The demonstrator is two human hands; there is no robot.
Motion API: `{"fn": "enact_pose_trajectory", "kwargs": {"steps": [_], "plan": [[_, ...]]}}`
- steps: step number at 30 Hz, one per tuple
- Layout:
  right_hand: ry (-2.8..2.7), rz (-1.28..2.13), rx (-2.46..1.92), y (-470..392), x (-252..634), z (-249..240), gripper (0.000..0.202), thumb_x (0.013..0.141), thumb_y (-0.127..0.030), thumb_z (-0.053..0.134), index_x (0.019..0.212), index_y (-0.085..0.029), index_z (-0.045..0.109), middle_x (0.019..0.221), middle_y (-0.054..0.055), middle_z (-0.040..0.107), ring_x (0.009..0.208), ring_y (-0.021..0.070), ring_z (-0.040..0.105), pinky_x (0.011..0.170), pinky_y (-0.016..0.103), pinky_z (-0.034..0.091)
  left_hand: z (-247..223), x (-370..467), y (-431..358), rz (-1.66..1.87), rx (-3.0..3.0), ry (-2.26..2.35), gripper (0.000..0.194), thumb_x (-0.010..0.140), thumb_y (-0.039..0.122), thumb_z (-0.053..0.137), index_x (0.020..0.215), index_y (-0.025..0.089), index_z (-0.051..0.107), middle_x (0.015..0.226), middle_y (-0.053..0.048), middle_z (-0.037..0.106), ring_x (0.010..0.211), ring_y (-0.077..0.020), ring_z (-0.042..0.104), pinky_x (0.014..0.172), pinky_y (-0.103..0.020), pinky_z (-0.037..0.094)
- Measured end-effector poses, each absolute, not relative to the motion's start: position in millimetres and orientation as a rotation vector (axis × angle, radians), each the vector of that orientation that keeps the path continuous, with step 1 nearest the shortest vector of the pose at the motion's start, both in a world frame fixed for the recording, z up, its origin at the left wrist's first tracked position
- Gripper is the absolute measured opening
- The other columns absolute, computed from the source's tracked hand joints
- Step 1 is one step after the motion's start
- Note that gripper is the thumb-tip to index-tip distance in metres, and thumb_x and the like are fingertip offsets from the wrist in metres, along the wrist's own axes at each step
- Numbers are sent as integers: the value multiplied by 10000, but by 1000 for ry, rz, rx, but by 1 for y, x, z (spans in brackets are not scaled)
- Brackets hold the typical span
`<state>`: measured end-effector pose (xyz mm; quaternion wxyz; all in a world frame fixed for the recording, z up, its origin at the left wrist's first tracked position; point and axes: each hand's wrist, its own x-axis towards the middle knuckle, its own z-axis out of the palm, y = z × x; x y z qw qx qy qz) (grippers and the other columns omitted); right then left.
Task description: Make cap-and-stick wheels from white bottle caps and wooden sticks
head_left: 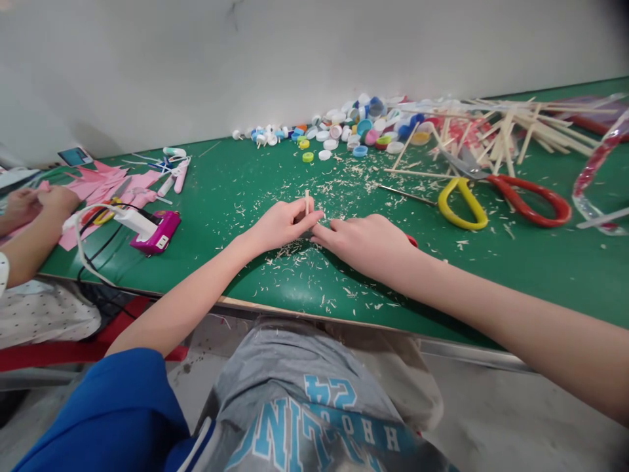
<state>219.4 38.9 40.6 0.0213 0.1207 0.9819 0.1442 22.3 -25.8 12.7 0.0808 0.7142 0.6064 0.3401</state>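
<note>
A short pale wooden stick (307, 202) stands upright between the fingers of my left hand (286, 221), which is closed around it over the green table (221, 190). My right hand (366, 242) meets its fingertips from the right, palm down, with the fingers pressed together; whatever they hold is hidden. A bit of a red handle (411, 240) shows behind my right hand. Wood shavings (330, 303) lie scattered under and around both hands.
Bottle caps (360, 151) lie along the wall. At the right are scissors (462, 203), a metal rod (407, 194) and wooden sticks (531, 134). At the left are a pink power adapter (157, 234), pink sheets (98, 183) and another person's hands (59, 200).
</note>
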Motion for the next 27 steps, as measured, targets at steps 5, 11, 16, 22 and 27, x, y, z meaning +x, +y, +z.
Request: {"fn": "enact_pose_trajectory", "kwargs": {"steps": [5, 11, 16, 22, 27], "plan": [[3102, 531, 399, 42, 221, 37, 333, 1066, -248, 360, 1247, -149, 620, 881, 82, 689, 700, 165, 622, 521, 326, 159, 14, 22, -27, 998, 2110, 1852, 350, 996, 443, 503, 729, 217, 490, 541, 79, 427, 484, -85, 390, 512, -258, 302], [3132, 575, 423, 42, 223, 37, 322, 1069, -267, 377, 1245, -156, 623, 879, 76, 687, 706, 156, 615, 519, 325, 149, 15, 21, -26, 993, 2099, 1837, 471, 1018, 586, 407, 722, 224, 460, 579, 57, 443, 533, -100, 438, 548, -263, 360], [3143, 527, 450, 43, 224, 35, 348, 1078, -279, 353, 1338, -195, 569, 907, 71, 700, 708, 157, 610, 536, 327, 132, 15, 19, -27, 994, 2073, 1809, 573, 1053, 606, 191, 720, 226, 460, 565, 36, 462, 545, -115, 474, 571, -272, 402], [3206, 591, 458, 42, 226, 34, 334, 1068, -277, 357, 1285, -194, 596, 844, 55, 678, 661, 145, 570, 532, 330, 122, 17, 19, -30, 969, 2067, 1814, 492, 1084, 422, 186, 721, 226, 454, 545, 46, 446, 528, -112, 461, 574, -263, 398], [3215, 625, 430, 43, 226, 34, 313, 1065, -281, 374, 1239, -197, 621, 806, 44, 659, 650, 139, 572, 516, 327, 125, 22, 22, -30, 928, 2101, 1864, 446, 1067, 355, 218, 701, 227, 439, 561, 35, 456, 530, -116, 450, 564, -270, 379]]}}
